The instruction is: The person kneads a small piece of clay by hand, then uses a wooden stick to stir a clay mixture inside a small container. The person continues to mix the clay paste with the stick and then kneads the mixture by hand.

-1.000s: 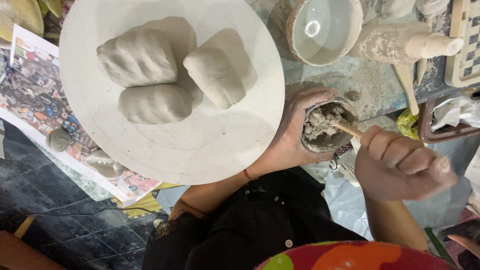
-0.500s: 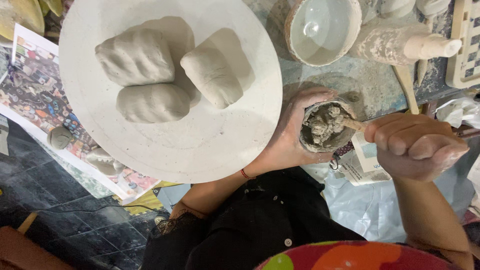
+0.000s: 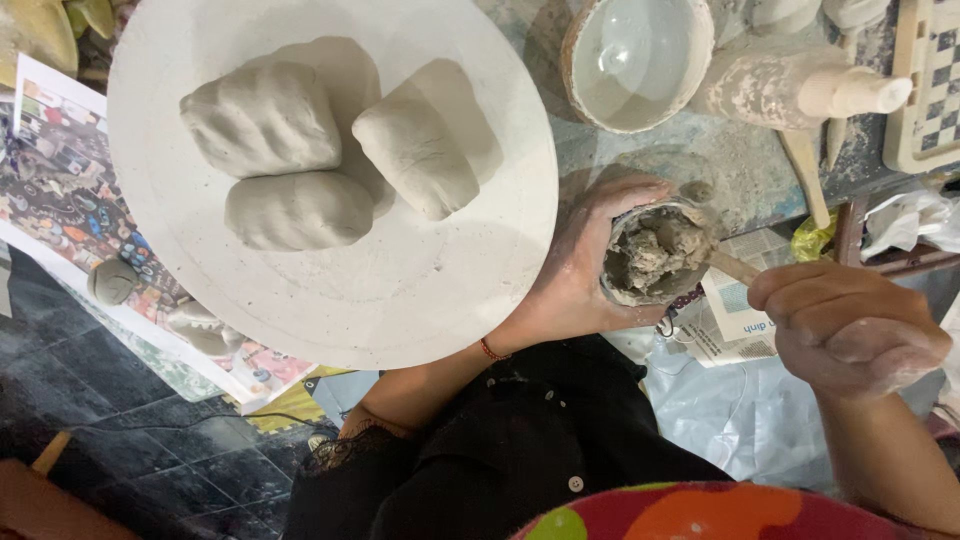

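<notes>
Upper left to centre: round white board [image 3: 330, 290] bearing three grey clay lumps [image 3: 300, 208], untouched. Centre right: left hand [image 3: 585, 270], fingers wrapped round a small cup [image 3: 655, 252] of lumpy grey clay, steadied just off the board's edge; best kept upright and gripped firmly. Right: right hand [image 3: 850, 328], fingers closed on a wooden stick [image 3: 735, 267] entering the cup; stir in short, low strokes to avoid spilling.
</notes>
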